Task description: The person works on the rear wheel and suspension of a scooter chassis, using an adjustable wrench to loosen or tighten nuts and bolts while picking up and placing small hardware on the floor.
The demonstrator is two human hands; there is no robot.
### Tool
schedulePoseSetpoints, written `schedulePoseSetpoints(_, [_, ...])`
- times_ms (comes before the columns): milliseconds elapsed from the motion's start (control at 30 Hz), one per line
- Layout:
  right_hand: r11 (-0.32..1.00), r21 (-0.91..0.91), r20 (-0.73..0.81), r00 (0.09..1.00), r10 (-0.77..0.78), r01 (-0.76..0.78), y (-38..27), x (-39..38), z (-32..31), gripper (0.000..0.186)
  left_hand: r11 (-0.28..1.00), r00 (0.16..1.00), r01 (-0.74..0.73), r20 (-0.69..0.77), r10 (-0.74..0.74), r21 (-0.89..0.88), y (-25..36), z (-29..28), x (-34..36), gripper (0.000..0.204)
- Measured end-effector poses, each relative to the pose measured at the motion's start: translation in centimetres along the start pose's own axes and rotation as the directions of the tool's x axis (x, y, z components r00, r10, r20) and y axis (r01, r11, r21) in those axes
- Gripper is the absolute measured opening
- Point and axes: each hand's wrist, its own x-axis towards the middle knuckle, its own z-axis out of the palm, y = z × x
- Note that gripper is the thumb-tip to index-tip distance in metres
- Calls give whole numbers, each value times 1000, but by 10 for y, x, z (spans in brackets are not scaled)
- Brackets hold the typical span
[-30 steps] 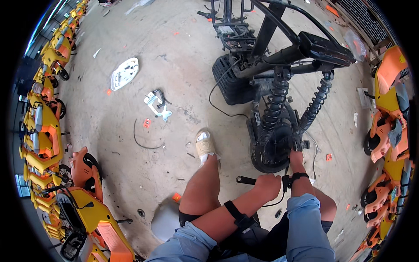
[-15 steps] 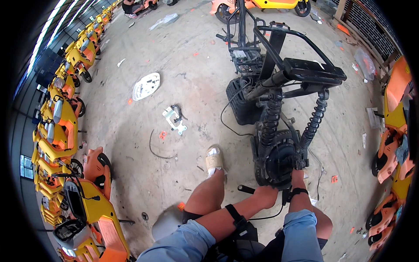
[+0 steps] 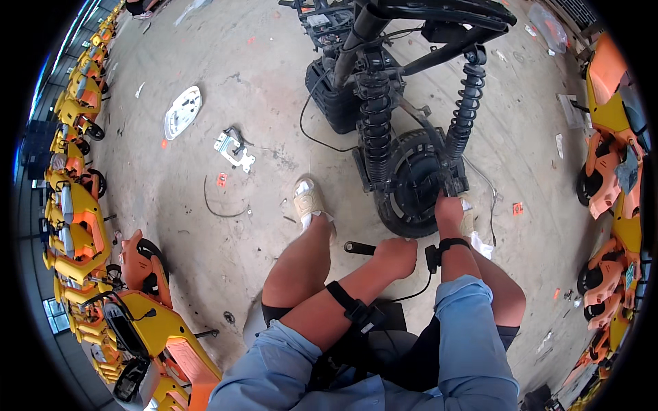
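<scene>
In the head view, a bare black scooter frame (image 3: 360,34) stands between 12 and 1 o'clock, with no body panels on it, unlike the yellow scooters (image 3: 72,240) lined up toward 9 o'clock. Its wheel (image 3: 416,177) is at about half past 2 and looks to be in place between the left shock absorber (image 3: 375,123) and the right shock absorber (image 3: 467,103); both show their upper ends joined to the frame. Whether any lower fastening is loose, I cannot tell: the right hand (image 3: 449,209), at 3 o'clock, hides part of that spot. A white shell (image 3: 183,113) and a pale metal bracket (image 3: 223,142) lie apart from the frame on the floor (image 3: 274,116), toward 10 o'clock.

The frame's long axis runs roughly from 11 to 5 o'clock, the wheel end nearest the person. The left shock absorber stands close to a 12-to-6 line; the right one leans its top toward 1.

The left hand (image 3: 397,258), just past 4 o'clock, has its grip closed around a black tool (image 3: 358,248), whose visible end points toward 9. The right hand's fingers reach in beside the hub; their grip cannot be told.
</scene>
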Motion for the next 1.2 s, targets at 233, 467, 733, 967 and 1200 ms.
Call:
schedulePoseSetpoints(233, [993, 37, 134, 984, -116, 112, 8, -12, -4, 38, 999, 999, 30, -38, -29, 19, -12, -4, -18, 32])
schedulePoseSetpoints(467, [940, 147, -18, 951, -308, 307, 31, 4, 10, 31, 997, 997, -64, -48, 66, 36, -1, -11, -15, 35])
schedulePoseSetpoints(733, [933, 268, -86, 970, -227, 242, 21, -7, 6, 32, 998, 995, -43, -86, 46, 39, -6, -14, -16, 27])
schedulePoseSetpoints(967, [967, 150, -81, 977, -197, 208, 14, -20, -14, 27, 997, 993, -69, -93, 73, 44, -6, -4, -18, 30])
schedulePoseSetpoints(1200, [940, 214, -118, 962, -247, 267, 8, -19, -16, 23, 992, 979, -125, -161, 127, 20, -1, 0, -24, 21])
